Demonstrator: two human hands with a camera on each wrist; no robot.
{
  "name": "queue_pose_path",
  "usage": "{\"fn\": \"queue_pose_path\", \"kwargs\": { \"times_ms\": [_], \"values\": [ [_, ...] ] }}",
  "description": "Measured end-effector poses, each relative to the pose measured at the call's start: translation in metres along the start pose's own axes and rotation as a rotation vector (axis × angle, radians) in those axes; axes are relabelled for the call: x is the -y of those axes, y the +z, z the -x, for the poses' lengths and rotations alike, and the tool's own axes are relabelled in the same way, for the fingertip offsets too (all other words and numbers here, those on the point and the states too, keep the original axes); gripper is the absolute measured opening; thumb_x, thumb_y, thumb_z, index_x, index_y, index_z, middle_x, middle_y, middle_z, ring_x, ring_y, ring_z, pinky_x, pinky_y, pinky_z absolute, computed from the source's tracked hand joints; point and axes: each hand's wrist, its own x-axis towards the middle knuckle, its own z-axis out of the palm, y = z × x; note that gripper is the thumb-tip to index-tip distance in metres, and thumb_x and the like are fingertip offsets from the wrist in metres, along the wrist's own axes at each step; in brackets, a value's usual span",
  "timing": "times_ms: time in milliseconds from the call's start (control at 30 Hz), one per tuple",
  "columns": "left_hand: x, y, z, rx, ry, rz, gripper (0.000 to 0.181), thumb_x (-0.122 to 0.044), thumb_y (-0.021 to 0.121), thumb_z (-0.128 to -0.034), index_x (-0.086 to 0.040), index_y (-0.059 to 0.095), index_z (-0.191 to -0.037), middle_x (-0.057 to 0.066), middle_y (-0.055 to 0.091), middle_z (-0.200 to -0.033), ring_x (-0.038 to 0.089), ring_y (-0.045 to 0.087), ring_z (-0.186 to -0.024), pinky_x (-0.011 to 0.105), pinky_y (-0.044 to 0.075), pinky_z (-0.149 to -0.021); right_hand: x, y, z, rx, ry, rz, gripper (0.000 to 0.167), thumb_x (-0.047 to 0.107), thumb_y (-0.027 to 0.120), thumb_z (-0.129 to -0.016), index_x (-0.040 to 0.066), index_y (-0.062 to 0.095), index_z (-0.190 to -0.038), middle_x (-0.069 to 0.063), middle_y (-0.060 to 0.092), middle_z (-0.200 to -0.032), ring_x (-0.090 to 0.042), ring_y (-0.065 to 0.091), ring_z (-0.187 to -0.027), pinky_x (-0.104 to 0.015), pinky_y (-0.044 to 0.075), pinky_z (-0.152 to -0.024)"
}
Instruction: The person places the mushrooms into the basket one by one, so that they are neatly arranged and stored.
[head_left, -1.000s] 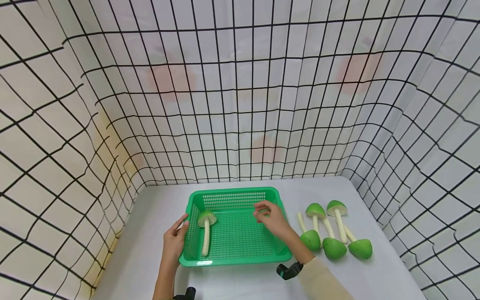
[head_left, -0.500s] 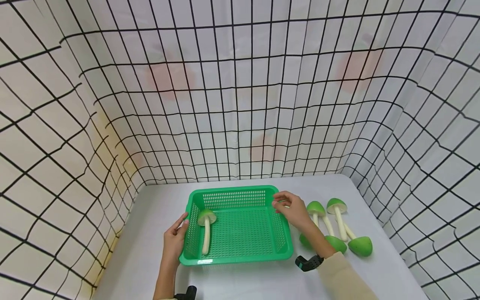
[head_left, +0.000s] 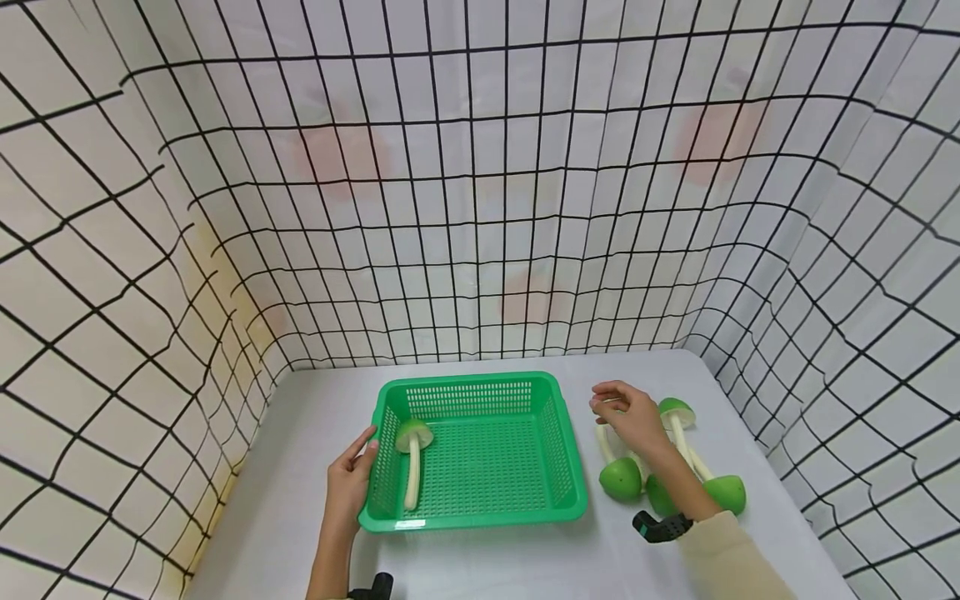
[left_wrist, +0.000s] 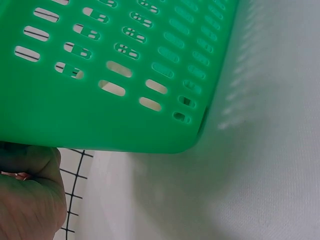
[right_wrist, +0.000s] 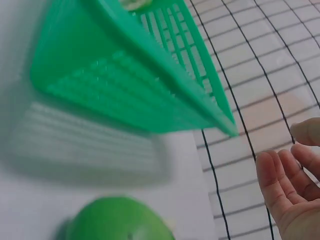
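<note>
One cream sleeve (head_left: 731, 558) is seen at the near edge on the right arm, and a black wrist device (head_left: 662, 527) is worn just past its cuff. Beyond these, several green-capped mushrooms (head_left: 621, 481) are laid on the white table (head_left: 465, 567), to the right of the green basket (head_left: 480, 522) and partly covered from view by the right forearm. Three caps are turned toward the near side, and one is turned toward the far side. By the left hand (head_left: 348, 479), the basket's left rim is gripped between thumb and bent fingers; how firmly cannot be told. A single mushroom (head_left: 414, 471) is laid inside the basket, beside its left wall, with the cap pointed away. The right hand (head_left: 633, 418) is held above the mushrooms, apart from the basket; its fingers are loosely bent, a gap is left before the thumb, and nothing is grasped. Farther off, black netting (head_left: 474, 222) is stretched before a pale sheet (head_left: 450, 196), on which blurred reddish patches (head_left: 343, 158) are seen.
</note>
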Motion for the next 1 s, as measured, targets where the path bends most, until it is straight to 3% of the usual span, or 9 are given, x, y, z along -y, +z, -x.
{"fn": "queue_pose_path", "kwargs": {
  "times_ms": [267,600,800,1000],
  "values": [
    [0.000,0.000,-0.001,0.004,0.007,0.016,0.051,-0.049,0.062,-0.1017,-0.027,0.059,-0.147,0.013,0.072,-0.105,0.016,0.065,-0.082,0.030,0.054,-0.069,-0.011,-0.030,0.009,-0.051,0.052,0.069,0.038,0.021,0.066,-0.103,-0.001,0.061,-0.133,-0.025,0.066,-0.124,-0.003,0.070,-0.091,-0.022,0.058,-0.077],
    [0.001,0.000,-0.001,-0.003,0.008,0.009,0.050,-0.049,0.061,-0.1021,-0.027,0.059,-0.147,0.014,0.072,-0.105,0.016,0.065,-0.082,0.030,0.054,-0.069,-0.034,-0.061,0.018,-0.070,0.078,0.156,0.042,0.029,0.063,-0.105,0.001,0.059,-0.137,-0.024,0.065,-0.127,0.007,0.067,-0.087,-0.020,0.057,-0.077],
    [0.000,0.001,0.000,-0.001,-0.002,-0.003,0.049,-0.047,0.061,-0.1027,-0.028,0.059,-0.147,0.013,0.072,-0.104,0.017,0.063,-0.085,0.031,0.053,-0.071,-0.050,-0.075,0.025,-0.098,0.085,0.191,0.045,0.034,0.063,-0.104,0.003,0.060,-0.136,-0.023,0.066,-0.128,0.001,0.071,-0.091,-0.025,0.059,-0.079],
    [0.000,0.002,0.000,-0.004,-0.001,-0.003,0.049,-0.048,0.061,-0.1023,-0.028,0.059,-0.147,0.011,0.071,-0.100,0.016,0.062,-0.082,0.030,0.053,-0.069,-0.065,-0.086,0.031,-0.118,0.072,0.228,0.044,0.035,0.064,-0.104,0.003,0.062,-0.135,-0.024,0.067,-0.127,0.010,0.066,-0.084,-0.022,0.058,-0.074]
  ]
}}
